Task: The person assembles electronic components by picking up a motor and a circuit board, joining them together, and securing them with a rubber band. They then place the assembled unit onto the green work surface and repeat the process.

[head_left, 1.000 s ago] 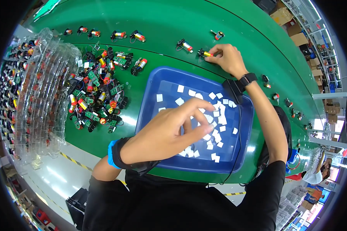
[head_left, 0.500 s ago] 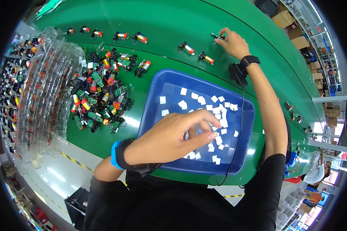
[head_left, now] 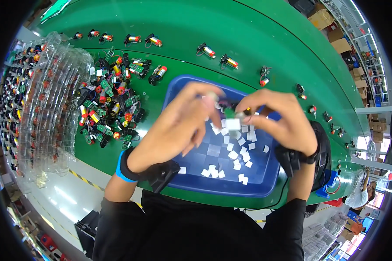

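Over the blue tray [head_left: 222, 189], my right hand [head_left: 285, 117] pinches a small circuit board assembly [head_left: 229, 113] with dark wires, between thumb and fingers. A white square pad [head_left: 233, 125] shows at its lower side, by my right fingertips. My left hand [head_left: 172, 122] is at the assembly's other end, fingers curled and fingertips closed on its dark wired part; motion blurs this contact. Many loose white square pads [head_left: 233, 155] lie scattered in the tray below both hands.
At left lies a heap of circuit board assemblies [head_left: 106, 98] with red and yellow cylinders, beside stacked clear plastic trays [head_left: 52, 108] full of similar parts. More assemblies [head_left: 229, 61] form a spaced row across the green table [head_left: 170, 19]. A black cable [head_left: 270, 204] runs by the tray's lower right edge.
My right hand has come back from the far part of the table to above the tray, bringing the circuit board assembly. My left hand has moved up and slightly left to meet it.
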Available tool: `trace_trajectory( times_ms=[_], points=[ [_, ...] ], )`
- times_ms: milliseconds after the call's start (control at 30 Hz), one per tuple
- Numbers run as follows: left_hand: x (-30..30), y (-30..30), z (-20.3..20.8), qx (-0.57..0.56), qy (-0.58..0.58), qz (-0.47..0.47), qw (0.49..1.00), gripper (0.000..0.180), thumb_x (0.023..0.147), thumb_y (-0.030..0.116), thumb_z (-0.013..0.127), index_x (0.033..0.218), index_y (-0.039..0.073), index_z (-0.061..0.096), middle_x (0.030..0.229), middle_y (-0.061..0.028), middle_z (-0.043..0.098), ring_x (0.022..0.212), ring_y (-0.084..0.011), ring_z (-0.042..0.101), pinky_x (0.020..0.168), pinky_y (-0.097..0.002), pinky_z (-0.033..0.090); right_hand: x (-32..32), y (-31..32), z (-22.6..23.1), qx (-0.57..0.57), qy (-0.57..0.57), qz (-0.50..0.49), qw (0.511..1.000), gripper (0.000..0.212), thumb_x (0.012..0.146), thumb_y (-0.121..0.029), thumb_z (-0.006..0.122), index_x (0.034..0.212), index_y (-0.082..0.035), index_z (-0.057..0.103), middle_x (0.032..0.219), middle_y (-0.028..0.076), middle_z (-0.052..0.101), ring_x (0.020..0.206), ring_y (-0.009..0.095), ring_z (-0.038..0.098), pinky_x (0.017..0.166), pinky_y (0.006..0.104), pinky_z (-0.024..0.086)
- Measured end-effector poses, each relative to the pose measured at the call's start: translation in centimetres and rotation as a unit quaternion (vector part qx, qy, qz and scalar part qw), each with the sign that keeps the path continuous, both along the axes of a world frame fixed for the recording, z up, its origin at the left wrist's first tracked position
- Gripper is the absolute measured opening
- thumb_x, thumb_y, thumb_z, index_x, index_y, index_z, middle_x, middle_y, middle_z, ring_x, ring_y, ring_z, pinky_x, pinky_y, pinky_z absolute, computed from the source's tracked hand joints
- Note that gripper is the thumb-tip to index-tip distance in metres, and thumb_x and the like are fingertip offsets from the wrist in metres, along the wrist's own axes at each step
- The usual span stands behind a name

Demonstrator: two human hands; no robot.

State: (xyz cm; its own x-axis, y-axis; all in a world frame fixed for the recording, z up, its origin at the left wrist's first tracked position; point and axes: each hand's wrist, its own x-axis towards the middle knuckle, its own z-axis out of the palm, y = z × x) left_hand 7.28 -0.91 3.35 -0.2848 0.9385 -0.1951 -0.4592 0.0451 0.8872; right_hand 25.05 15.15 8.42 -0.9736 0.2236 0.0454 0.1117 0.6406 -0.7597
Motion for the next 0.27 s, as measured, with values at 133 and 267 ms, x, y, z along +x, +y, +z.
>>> trace_trajectory(
  times_ms=[133,267],
  points=[
    [-0.1,-0.1,-0.3,-0.003,0.098,-0.202,0.975,0.036,0.105,0.016,0.051,0.137,0.001,0.043,0.078,-0.0072,0.061,0.054,-0.0081,0.053,0.042,-0.0191,0.041,0.9,-1.1,-1.2,0.021,0.009,0.017,1.0,0.03,0.085,-0.005,0.075,0.114,-0.005,0.068,0.106,0.004,0.071,0.088,0.015,0.068,0.069,0.0255,0.055],
    [0.4,-0.1,-1.7,0.051,0.087,-0.091,0.991,0.038,0.104,0.017,0.055,0.138,0.007,0.043,0.09,-0.0106,0.064,0.062,-0.0096,0.06,0.047,-0.023,0.05,1.7,-3.2,-0.5,-0.08,0.002,-0.161,0.984,0.046,0.091,-0.007,0.071,0.135,-0.009,0.055,0.103,0.005,0.071,0.087,0.022,0.069,0.072,0.0277,0.057]
  ],
)
